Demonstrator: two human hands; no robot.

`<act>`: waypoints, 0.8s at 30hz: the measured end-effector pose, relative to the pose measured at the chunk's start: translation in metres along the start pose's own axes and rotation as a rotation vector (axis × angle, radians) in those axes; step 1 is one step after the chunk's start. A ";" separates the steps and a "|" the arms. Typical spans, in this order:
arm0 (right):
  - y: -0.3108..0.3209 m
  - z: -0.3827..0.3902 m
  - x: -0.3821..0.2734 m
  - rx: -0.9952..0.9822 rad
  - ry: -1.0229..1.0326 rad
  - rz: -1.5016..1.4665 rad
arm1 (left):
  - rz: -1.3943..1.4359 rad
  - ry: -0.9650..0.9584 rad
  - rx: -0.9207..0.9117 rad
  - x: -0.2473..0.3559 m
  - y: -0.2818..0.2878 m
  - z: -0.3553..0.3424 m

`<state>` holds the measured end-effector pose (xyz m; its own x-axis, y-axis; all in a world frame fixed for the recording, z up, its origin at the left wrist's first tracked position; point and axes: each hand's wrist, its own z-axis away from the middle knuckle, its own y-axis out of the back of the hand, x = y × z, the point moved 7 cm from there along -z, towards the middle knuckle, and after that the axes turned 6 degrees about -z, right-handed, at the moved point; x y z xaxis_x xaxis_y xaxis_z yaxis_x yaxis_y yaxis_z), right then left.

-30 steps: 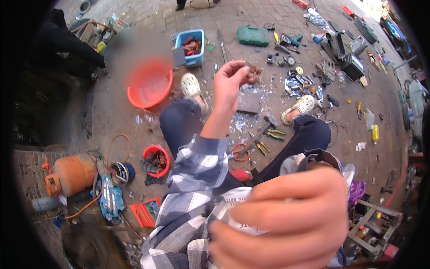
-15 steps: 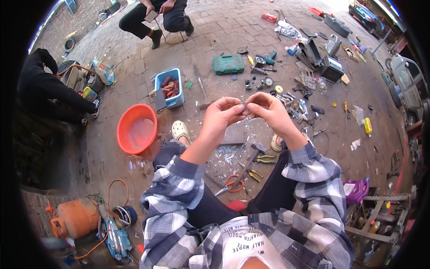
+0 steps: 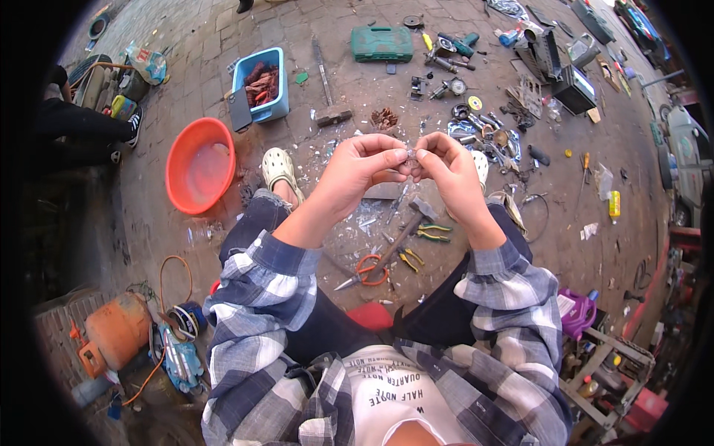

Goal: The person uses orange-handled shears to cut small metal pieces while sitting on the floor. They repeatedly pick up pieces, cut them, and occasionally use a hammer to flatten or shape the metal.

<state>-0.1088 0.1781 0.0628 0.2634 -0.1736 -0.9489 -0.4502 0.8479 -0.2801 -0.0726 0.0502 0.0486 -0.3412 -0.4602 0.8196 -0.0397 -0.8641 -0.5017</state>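
Observation:
My left hand [image 3: 363, 165] and my right hand [image 3: 451, 175] meet in front of me above the ground. Thumbs and fingers of both are pinched round a small greyish piece [image 3: 410, 157], too small to name. Below them, between my legs, lie a hammer [image 3: 422, 210], pliers with green-yellow handles [image 3: 433, 233], a smaller pair of yellow-handled pliers [image 3: 410, 259] and orange-handled scissors [image 3: 370, 270]. Pale scraps are strewn around these tools. Beyond my hands sit a small heap of brown pieces [image 3: 384, 117] and another hammer [image 3: 332, 111].
At the left stand an orange basin [image 3: 177, 167] and a blue bin [image 3: 280, 85] holding reddish-brown pieces. A green case [image 3: 381, 44], a power drill [image 3: 466, 44] and metal parts [image 3: 491, 137] spread beyond. An orange gas cylinder [image 3: 119, 331] lies lower left; another person's leg [image 3: 85, 123] shows at left.
My view has tipped downward, so the far things sit higher and the seated person has nearly left the frame. Both hands keep their pinch together. The brown heap now shows beyond them.

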 end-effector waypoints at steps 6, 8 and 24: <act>-0.009 0.003 0.000 -0.018 -0.007 0.036 | -0.031 -0.048 -0.009 -0.003 0.004 0.000; -0.011 0.002 0.005 -0.061 -0.033 0.018 | -0.014 -0.043 -0.052 -0.006 0.005 -0.001; 0.009 -0.005 0.018 0.139 0.016 0.108 | -0.393 -0.260 0.209 -0.003 0.013 -0.008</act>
<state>-0.1129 0.1801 0.0423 0.2060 -0.0846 -0.9749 -0.3524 0.9230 -0.1546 -0.0792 0.0414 0.0375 -0.0926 -0.1048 0.9902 0.0794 -0.9921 -0.0976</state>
